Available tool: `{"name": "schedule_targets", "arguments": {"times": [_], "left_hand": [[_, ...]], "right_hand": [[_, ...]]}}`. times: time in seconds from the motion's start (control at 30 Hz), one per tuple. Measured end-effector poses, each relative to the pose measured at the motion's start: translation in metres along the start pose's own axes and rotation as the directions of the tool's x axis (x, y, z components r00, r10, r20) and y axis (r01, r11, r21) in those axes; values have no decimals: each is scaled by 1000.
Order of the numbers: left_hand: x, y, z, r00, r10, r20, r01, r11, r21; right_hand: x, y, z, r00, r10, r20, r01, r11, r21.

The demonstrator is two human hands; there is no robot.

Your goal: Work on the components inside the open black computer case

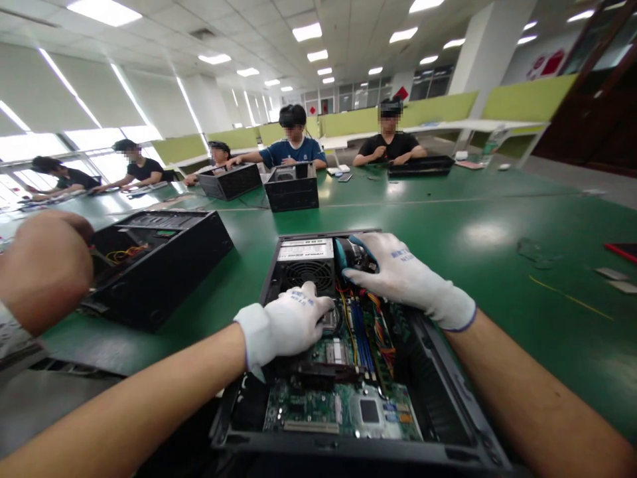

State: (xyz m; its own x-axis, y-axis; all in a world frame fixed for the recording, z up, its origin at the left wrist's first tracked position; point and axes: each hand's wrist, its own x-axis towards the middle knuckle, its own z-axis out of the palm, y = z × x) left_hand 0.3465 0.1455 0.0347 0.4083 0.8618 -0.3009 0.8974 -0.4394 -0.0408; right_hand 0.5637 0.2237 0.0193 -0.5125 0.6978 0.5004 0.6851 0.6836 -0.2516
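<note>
Open computer case [368,450] placed on green worktop [448,216], nearest the camera, with power supply [306,251] at its far end and green circuit board [303,405] exposed. Both hands gloved in white. Left hand [293,322] laid over the board just below the power supply's fan grille, fingers partly curled; whether anything is gripped there cannot be told. Dark part [359,255] gripped by right hand [401,269] beside the power supply; grip closed around it, part mostly covered by the glove. Worktop surface glossy, ceiling light reflected. Yellow strand [570,297], small flat pieces [612,273] and red-edged item [622,251] scattered at right. Second case [169,285] set at left, partly blocked by a person's bare arm [47,265]. Two more cases [292,192] seen across the worktop, black tray-like part [421,167] to their right, clear bottle [492,143] farther right. Five people [293,146] seated along the far and left sides. Room lit by ceiling panels [107,10]; pale blinds [89,99] at left, lime-green partitions [398,119] and white pillar [490,53] behind.
</note>
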Motion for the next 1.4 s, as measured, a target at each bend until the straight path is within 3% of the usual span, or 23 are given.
{"name": "schedule_targets", "arguments": {"times": [0.13,0.43,0.67,1.1,1.4], "left_hand": [[41,-2,1,987,-17,162,4,997,75],[87,-13,31,983,18,183,-37,995,98],[87,-12,33,982,59,177,-77,992,99],[88,-9,31,991,39,131,-54,992,113],[89,-8,31,987,29,156,-51,989,138]], "right_hand": [[-2,2,2,1000,-16,-19,16,1000,9],[-5,2,-3,999,4,36,-6,998,56],[-6,2,-2,999,-5,46,3,998,56],[-6,1,-2,999,-10,35,9,999,45],[-6,0,-3,999,-9,42,8,999,40]]}}
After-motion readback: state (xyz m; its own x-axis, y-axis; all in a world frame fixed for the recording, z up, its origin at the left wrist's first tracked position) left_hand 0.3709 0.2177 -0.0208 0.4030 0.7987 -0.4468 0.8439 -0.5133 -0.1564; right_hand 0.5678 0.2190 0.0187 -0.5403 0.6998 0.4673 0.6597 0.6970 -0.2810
